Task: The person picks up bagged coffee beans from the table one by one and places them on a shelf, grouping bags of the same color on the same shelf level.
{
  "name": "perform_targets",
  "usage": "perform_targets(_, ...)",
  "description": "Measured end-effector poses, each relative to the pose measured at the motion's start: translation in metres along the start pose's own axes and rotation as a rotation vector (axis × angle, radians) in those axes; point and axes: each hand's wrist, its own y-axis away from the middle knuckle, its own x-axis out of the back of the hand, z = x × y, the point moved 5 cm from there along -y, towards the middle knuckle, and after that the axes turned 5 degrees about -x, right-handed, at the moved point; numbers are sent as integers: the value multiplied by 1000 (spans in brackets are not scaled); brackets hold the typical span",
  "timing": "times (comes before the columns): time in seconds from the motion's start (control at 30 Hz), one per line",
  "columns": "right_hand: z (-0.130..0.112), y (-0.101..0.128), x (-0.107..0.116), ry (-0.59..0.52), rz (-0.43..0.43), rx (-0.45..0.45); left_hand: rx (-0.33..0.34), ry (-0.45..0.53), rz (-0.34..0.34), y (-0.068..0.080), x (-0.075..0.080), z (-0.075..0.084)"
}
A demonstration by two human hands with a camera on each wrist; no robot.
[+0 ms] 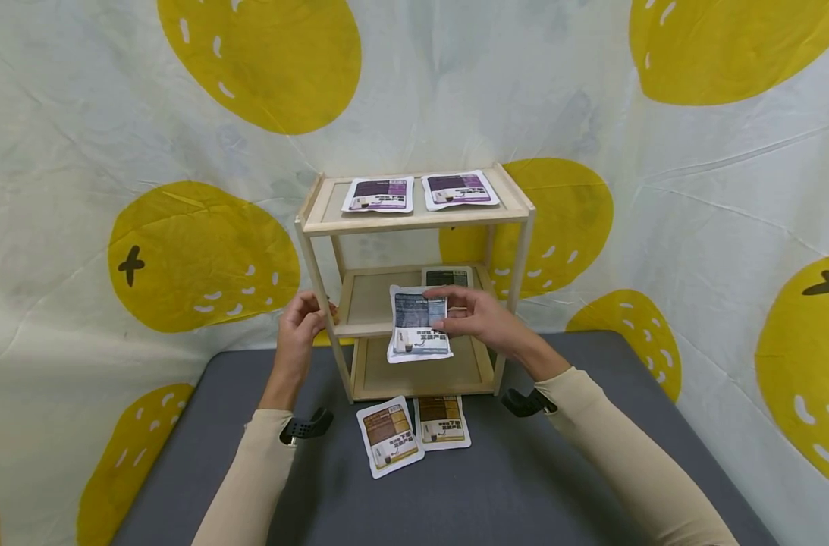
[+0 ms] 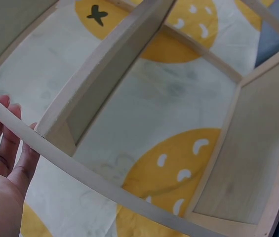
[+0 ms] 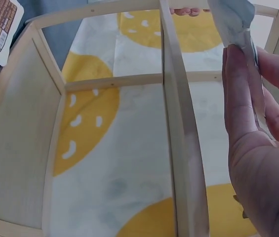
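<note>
A small wooden three-tier shelf [image 1: 414, 220] stands on a grey table [image 1: 523, 485]. My right hand [image 1: 478, 315] pinches a grey-blue pouch [image 1: 417, 326] by its right edge, in front of the middle tier; the same pouch [image 3: 235, 19] shows edge-on in the right wrist view. Beside the shelf's left front post hovers my left hand [image 1: 301, 322], fingers loosely bent and holding nothing; its fingers [image 2: 3, 143] lie behind a shelf rail. A dark pouch [image 1: 447, 277] lies at the back of the middle tier. Two purple pouches [image 1: 380, 194] [image 1: 458, 189] lie on the top tier.
Two brown pouches [image 1: 389, 434] [image 1: 441, 421] lie on the table just in front of the shelf. A cloth with yellow fruit prints [image 1: 202, 258] hangs behind and on both sides. The bottom tier [image 1: 421, 371] holds nothing that I can see.
</note>
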Motion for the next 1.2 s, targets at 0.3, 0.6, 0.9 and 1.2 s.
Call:
perform_targets(0.3, 0, -12, 1, -12, -2, -26, 3, -11, -15, 0, 0, 1)
perform_targets(0.6, -2, -24, 2, 5, 17, -45, 2, -17, -18, -1, 0, 1)
perform_targets(0.9, -7, -40, 2, 74, -10, -19, -5, -14, -13, 0, -1, 2)
perform_targets(1.2, -9, -57, 8, 144, 39, -18, -3, -6, -13, 0, -1, 2)
